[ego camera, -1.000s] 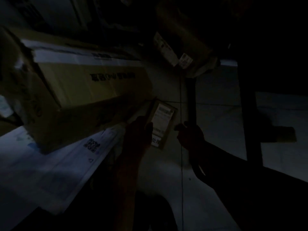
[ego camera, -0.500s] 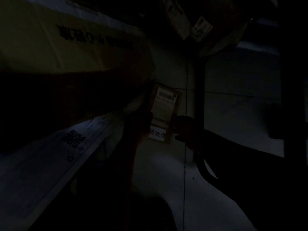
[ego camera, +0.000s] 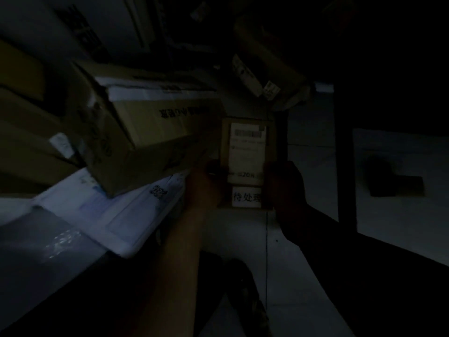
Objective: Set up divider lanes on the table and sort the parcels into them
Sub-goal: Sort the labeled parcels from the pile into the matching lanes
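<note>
A: Two hands, one small parcel (ego camera: 246,164). Item: flat brown parcel, white shipping label on its face, a second white label with dark characters below that.

B: Grip?

A: Left hand (ego camera: 206,188) on the parcel's left edge, thumb over the face; right hand (ego camera: 285,184) on its right edge. Fingers of both seem wrapped round the edges, though the view is very dark. Parcel upright, held above the pale tiled floor (ego camera: 303,276).

B: Neighbours, taking the parcel as reference?

A: Left of it, just beside: large cardboard box (ego camera: 150,139), tilted, dark print on its side. Under that box, lower left of the parcel: white flat package (ego camera: 109,215) with a printed code. Above right: another labelled package (ego camera: 264,79). Right: dark upright bench leg (ego camera: 345,166).
</note>
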The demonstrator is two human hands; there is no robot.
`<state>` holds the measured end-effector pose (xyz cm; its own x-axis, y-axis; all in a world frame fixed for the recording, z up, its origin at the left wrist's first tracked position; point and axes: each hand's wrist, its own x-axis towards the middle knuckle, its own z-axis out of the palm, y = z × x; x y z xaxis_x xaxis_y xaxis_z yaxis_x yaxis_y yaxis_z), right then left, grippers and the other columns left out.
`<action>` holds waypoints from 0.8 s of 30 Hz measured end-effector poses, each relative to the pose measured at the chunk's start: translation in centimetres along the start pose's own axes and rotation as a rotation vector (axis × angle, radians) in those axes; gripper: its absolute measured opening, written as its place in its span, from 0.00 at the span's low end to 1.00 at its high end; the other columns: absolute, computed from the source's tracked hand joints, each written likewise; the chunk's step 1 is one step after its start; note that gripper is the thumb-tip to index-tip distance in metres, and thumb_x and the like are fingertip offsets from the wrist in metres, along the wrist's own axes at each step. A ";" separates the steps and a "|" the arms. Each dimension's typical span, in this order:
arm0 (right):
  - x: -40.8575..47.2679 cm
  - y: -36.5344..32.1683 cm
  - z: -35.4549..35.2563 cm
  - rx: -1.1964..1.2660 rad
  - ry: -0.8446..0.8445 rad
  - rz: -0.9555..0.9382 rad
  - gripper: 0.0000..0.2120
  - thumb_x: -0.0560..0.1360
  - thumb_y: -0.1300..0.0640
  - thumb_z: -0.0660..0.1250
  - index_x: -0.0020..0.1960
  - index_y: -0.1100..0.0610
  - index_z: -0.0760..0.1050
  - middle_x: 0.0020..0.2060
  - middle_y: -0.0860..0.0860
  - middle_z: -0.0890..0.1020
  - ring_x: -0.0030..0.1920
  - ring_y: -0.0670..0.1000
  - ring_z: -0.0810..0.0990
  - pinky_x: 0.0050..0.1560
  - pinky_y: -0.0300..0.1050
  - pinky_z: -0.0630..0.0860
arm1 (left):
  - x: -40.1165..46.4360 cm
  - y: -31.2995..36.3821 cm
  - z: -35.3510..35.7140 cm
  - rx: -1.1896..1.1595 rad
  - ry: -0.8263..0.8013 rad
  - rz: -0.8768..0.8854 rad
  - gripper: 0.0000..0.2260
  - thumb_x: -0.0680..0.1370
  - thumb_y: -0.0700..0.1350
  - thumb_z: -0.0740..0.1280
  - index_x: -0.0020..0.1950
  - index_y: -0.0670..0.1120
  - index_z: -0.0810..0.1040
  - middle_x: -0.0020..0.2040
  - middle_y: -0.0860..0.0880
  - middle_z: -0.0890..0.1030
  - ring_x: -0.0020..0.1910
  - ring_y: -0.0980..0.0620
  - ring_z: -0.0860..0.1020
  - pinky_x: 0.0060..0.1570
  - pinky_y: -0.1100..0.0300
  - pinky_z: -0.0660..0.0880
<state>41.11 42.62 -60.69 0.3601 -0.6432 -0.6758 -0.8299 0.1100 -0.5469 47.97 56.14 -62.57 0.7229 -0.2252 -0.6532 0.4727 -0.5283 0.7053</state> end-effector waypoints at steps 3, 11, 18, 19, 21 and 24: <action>-4.6 -2.4 -2.1 0.087 -0.002 -0.072 0.16 0.80 0.49 0.63 0.62 0.59 0.74 0.55 0.55 0.80 0.52 0.55 0.80 0.44 0.47 0.79 | -5.0 3.2 -1.9 -0.121 0.080 0.013 0.06 0.80 0.40 0.65 0.56 0.47 0.77 0.51 0.50 0.80 0.53 0.49 0.79 0.45 0.59 0.74; -18.3 -11.2 -9.4 0.292 -0.120 -0.212 0.02 0.78 0.51 0.68 0.46 0.47 0.76 0.46 0.47 0.83 0.48 0.49 0.83 0.51 0.51 0.81 | -18.9 14.1 -8.4 -0.319 0.327 0.109 0.06 0.78 0.42 0.68 0.45 0.53 0.76 0.46 0.48 0.82 0.48 0.46 0.82 0.47 0.50 0.79; -30.3 -19.2 -18.9 0.406 -0.342 -0.471 0.04 0.78 0.56 0.68 0.49 0.47 0.77 0.44 0.44 0.84 0.45 0.37 0.82 0.50 0.38 0.77 | -34.1 26.1 -12.1 -0.439 0.537 0.241 0.05 0.79 0.40 0.67 0.44 0.48 0.75 0.35 0.52 0.83 0.33 0.58 0.80 0.32 0.64 0.77; -31.5 -20.1 -20.5 0.408 -0.367 -0.502 0.03 0.78 0.55 0.68 0.50 0.48 0.78 0.45 0.44 0.85 0.46 0.39 0.82 0.51 0.40 0.78 | -36.2 27.8 -12.2 -0.439 0.557 0.253 0.05 0.79 0.40 0.67 0.44 0.48 0.75 0.36 0.51 0.83 0.34 0.58 0.80 0.33 0.63 0.77; -34.0 -21.9 -24.3 0.410 -0.413 -0.560 0.04 0.77 0.53 0.69 0.52 0.50 0.79 0.45 0.45 0.85 0.46 0.40 0.83 0.52 0.41 0.78 | -40.3 31.2 -12.0 -0.447 0.586 0.265 0.04 0.79 0.41 0.67 0.44 0.47 0.75 0.40 0.48 0.83 0.37 0.55 0.80 0.36 0.60 0.78; -37.4 -23.3 -30.7 0.417 -0.484 -0.631 0.06 0.77 0.51 0.69 0.52 0.51 0.80 0.46 0.43 0.85 0.46 0.40 0.82 0.54 0.43 0.78 | -46.7 36.0 -10.6 -0.429 0.627 0.309 0.05 0.79 0.42 0.67 0.43 0.47 0.75 0.40 0.46 0.83 0.36 0.54 0.81 0.35 0.59 0.78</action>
<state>33.90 40.83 -7.49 0.9151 -0.2977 -0.2720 -0.2292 0.1709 -0.9583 36.58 56.34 -3.81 0.9394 0.2570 -0.2267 0.2659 -0.1293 0.9553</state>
